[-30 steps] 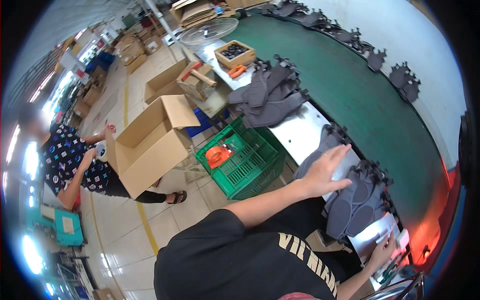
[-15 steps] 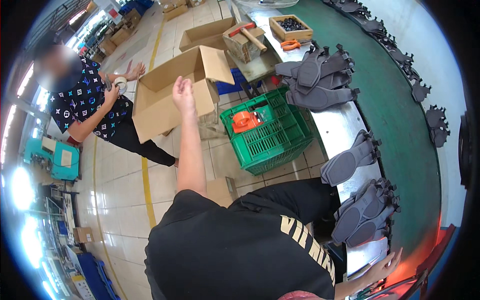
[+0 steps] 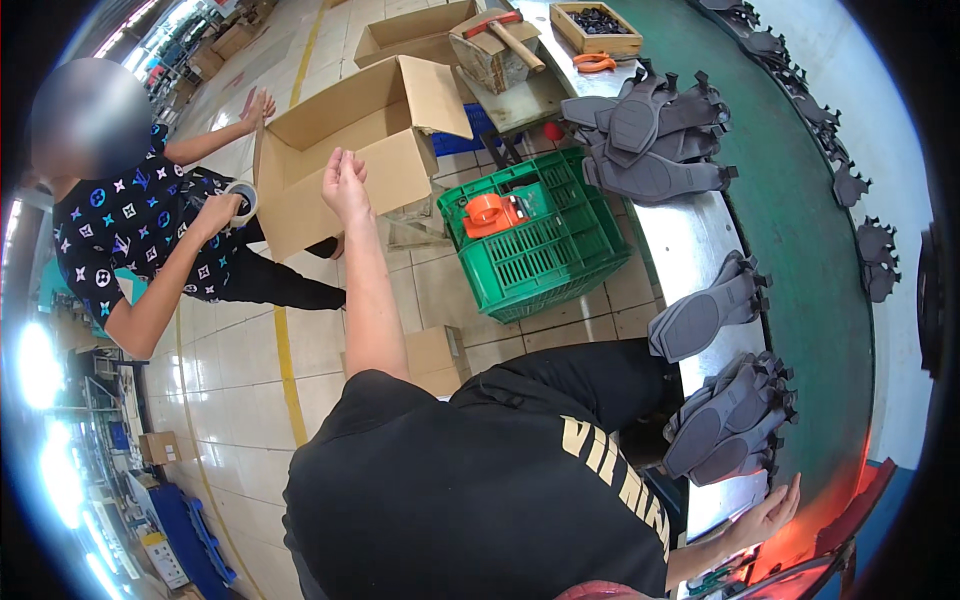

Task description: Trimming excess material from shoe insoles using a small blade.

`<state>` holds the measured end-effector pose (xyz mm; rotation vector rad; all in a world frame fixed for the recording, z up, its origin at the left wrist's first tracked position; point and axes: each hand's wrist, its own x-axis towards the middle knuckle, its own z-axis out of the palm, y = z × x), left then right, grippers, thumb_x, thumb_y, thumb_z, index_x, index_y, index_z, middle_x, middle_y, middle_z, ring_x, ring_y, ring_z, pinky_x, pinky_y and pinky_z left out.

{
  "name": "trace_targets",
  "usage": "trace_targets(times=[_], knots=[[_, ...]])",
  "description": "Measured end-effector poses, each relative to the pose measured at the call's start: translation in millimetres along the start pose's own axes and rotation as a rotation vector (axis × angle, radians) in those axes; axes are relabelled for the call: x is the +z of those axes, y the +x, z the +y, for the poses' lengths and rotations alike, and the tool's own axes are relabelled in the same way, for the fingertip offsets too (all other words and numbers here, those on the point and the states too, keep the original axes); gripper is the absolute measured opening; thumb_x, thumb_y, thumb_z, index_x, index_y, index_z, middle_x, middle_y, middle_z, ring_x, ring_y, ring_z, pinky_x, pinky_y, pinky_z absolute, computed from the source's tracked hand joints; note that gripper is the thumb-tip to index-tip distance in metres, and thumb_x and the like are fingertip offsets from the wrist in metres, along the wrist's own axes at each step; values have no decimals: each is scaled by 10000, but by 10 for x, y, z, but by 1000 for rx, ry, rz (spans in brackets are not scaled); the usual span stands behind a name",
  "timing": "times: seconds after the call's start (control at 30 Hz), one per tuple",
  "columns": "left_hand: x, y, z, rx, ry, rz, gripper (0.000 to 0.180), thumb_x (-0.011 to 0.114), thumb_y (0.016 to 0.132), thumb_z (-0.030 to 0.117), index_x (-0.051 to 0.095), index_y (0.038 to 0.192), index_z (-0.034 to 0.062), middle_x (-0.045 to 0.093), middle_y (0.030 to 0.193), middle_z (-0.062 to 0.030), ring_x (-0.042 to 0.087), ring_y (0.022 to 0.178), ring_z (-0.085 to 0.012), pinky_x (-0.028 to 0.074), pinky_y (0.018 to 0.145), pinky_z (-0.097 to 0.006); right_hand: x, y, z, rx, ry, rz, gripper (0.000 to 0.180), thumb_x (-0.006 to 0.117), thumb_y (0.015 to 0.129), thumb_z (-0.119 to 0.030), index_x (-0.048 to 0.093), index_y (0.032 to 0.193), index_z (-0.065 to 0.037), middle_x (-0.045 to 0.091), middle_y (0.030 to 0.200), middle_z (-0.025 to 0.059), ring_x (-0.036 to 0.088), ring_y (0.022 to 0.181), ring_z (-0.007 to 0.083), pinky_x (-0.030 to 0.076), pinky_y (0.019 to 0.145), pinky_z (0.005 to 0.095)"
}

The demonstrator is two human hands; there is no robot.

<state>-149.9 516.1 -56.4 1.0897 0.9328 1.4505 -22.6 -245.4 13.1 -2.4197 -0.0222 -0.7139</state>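
Note:
My left hand is raised in front of an open cardboard box, its fingers drawn together and nothing visible in them. Whether it touches the box, I cannot tell. My right hand lies open at the lower right, palm partly up, beside the green belt. Nearest to it is a pile of grey shoe soles with straps on the metal bench edge. A smaller pair of grey soles and another pile lie farther along that edge.
A green plastic crate stands on the floor with an orange tape dispenser on top. A co-worker at the left holds a tape roll. Farther back are a hammer, orange pliers and a wooden parts box.
My left hand has shifted slightly left. The co-worker has come nearer, and one of their hands has moved to the box's far left edge. My right hand has moved slightly up the picture.

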Motion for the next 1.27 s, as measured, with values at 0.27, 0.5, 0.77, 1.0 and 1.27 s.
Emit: trace_targets(times=[0.27,0.5,0.77,1.0,1.27], knots=[[-511,-43,-286,-112,-26,251,485,626,901,139,460,1338,9,620,1064,-94,617,854,-161,528,766,-282,128,107,-182,-46,37,9,313,480,1022,-149,599,1290,-36,497,1328,121,505,1208,178,429,986,300],[-756,22,-281,-133,-76,303,583,604,895,128,352,1411,26,607,1098,-129,613,888,-211,531,798,-339,207,150,-277,-25,66,-1,305,483,1022,-154,616,1278,-56,499,1327,110,516,1194,176,437,985,302],[-810,6,-349,-176,-97,367,662,606,878,113,297,1459,37,611,1082,-134,610,872,-219,524,788,-346,283,180,-342,-25,101,-34,300,489,1020,-157,626,1271,-67,507,1327,105,519,1188,173,438,973,301],[-888,65,-249,-151,-116,401,677,604,877,107,276,1465,38,605,1085,-137,604,857,-219,525,778,-349,336,223,-385,-38,137,-31,297,485,1022,-153,631,1269,-75,526,1314,105,525,1174,162,443,946,293],[-1050,179,-300,-122,-194,423,782,643,899,216,176,1512,83,549,1208,-166,586,896,-220,518,806,-361,385,270,-516,-29,104,-74,301,490,1021,-157,628,1278,-83,507,1344,86,524,1180,166,433,952,289]])
